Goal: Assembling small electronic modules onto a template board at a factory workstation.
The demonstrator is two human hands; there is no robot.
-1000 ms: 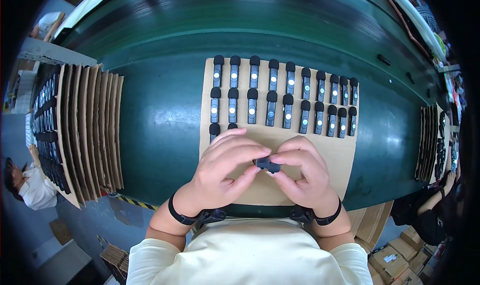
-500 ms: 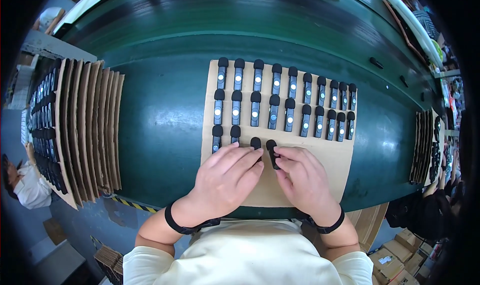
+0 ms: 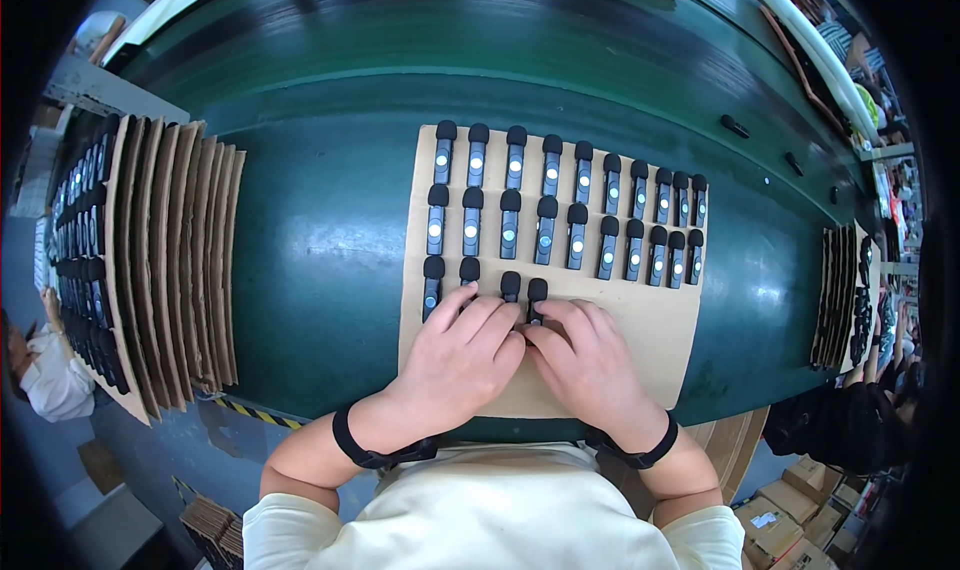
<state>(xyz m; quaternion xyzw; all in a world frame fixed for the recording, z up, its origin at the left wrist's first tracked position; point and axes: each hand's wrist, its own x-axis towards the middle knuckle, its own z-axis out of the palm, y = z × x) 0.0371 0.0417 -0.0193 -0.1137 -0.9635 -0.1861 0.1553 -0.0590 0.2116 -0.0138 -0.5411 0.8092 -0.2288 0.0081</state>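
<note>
Small black clip-on microphones with foam tops lie in rows on a brown cardboard sheet (image 3: 620, 370). The nearest row holds several, among them a microphone (image 3: 511, 286) under my left hand (image 3: 460, 355) and another microphone (image 3: 538, 291) to its right. My left fingers are bent and close together over the lower end of the former, the forefinger reaching the foot of the microphone (image 3: 469, 270) to its left. My right hand (image 3: 590, 355) pinches the rightmost one, fingertips at its side and lower end. Both hands' fingertips nearly meet, hiding the microphones' lower parts.
The sheet lies on a green table (image 3: 320, 310). Upright cardboard sheets (image 3: 190, 270) with microphones stand at the left, and a similar stack (image 3: 835, 295) at the right. Loose black pieces (image 3: 735, 126) lie far right. A person (image 3: 60, 370) sits beyond the left stack.
My right hand has moved left, bringing its microphone from a tilted pose to nearly straight beside its neighbour. My left hand has shifted slightly toward me and its fingers have drawn in.
</note>
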